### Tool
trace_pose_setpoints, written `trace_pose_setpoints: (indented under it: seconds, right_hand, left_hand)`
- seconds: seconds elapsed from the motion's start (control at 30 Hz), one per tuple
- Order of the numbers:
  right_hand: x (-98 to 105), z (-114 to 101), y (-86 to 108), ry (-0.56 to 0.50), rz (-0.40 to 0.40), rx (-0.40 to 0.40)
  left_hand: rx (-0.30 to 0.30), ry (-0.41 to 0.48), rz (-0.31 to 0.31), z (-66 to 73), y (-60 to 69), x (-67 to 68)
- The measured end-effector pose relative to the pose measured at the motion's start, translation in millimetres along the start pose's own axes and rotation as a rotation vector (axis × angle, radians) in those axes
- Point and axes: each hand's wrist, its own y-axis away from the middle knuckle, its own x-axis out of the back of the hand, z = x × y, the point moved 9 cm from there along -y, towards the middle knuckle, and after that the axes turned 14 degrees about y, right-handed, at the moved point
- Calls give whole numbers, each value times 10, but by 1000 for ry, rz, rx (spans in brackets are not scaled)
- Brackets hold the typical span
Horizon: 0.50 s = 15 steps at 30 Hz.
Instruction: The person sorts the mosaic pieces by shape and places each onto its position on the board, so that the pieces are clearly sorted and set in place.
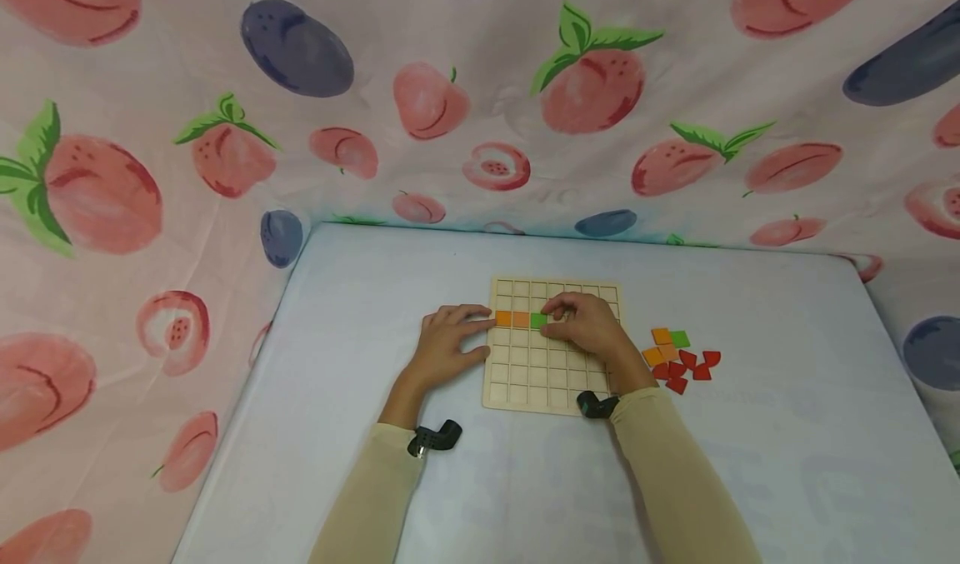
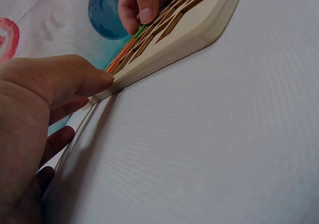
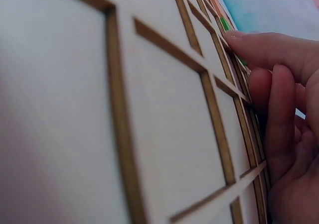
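Note:
A pale wooden grid board [image 1: 517,374] lies flat on the table. In one row, two orange tiles [image 1: 512,319] sit in adjoining cells at the left, with a green square tile [image 1: 537,321] in the cell beside them. My right hand [image 1: 588,324] reaches over the board, its thumb and forefinger pinching at the green tile's right side; the right wrist view shows the thumb tip against its green edge [image 3: 225,24]. At the board's left edge rests my left hand [image 1: 447,343], fingers spread and mostly straight; in the left wrist view its thumb touches the board's side.
Right of the board, loose orange tiles [image 1: 654,356], a green tile [image 1: 678,339] and several red pieces [image 1: 677,370] lie on the white table [image 1: 787,447]. A fruit-print cloth [image 1: 495,106] hangs behind and to the sides. Each wrist wears a black device [image 1: 435,437].

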Motion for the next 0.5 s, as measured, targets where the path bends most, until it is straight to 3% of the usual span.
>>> trace_pose_setpoints:
  seconds: [0.5]
  right_hand:
    - [5,-8,5,2,2,12]
  left_hand:
    - [5,-5,2,-8,-1,-6]
